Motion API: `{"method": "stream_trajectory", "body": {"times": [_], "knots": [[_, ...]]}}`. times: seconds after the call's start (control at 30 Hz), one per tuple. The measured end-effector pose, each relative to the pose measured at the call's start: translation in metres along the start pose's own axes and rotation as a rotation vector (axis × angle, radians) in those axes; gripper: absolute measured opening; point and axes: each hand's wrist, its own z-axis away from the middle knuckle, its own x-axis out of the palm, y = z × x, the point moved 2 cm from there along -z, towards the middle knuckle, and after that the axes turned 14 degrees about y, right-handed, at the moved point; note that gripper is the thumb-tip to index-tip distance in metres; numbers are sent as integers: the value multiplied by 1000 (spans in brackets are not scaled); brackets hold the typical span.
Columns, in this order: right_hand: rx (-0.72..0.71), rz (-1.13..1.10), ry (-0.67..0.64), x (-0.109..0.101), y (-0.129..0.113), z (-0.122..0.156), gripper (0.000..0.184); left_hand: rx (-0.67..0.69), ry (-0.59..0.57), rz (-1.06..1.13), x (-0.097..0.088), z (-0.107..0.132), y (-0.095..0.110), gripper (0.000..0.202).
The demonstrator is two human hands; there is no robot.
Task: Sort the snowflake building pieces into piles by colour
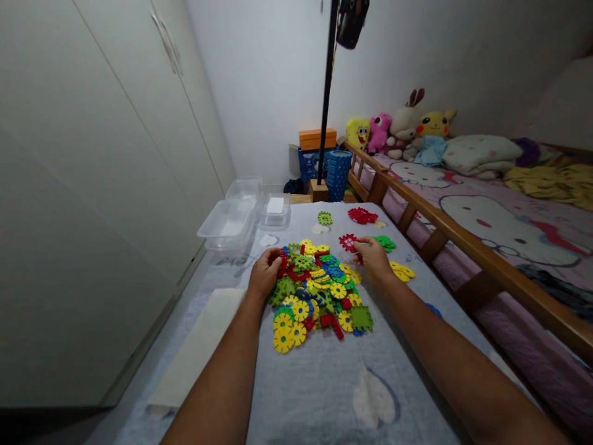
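Note:
A heap of plastic interlocking building pieces lies mid-table: yellow, green and blue notched discs, with square pieces and red bars among them. My left hand is at the heap's left edge, its fingers closed at a red piece; how much they grip is partly hidden. Between the thumb and fingers of my right hand is a red square interlocking piece, raised at the heap's far right. Beyond that hand sit green discs, and to its right yellow discs.
Red pieces and one green square piece lie at the table's far end. Clear plastic boxes stand far left, a folded cloth nearer. A wooden bed rail runs along the right; a wardrobe stands left.

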Motion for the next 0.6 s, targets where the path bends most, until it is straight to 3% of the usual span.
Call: {"method": "stream_trajectory", "body": {"times": [0.33,0.6], "knots": [[171,-70,353,4,-32,-114,22,-11,-1,-44,-1,2,0,35],[258,-138,376,20,-32,-157,25,-24,-2,-43,-1,3,4,34]]}}
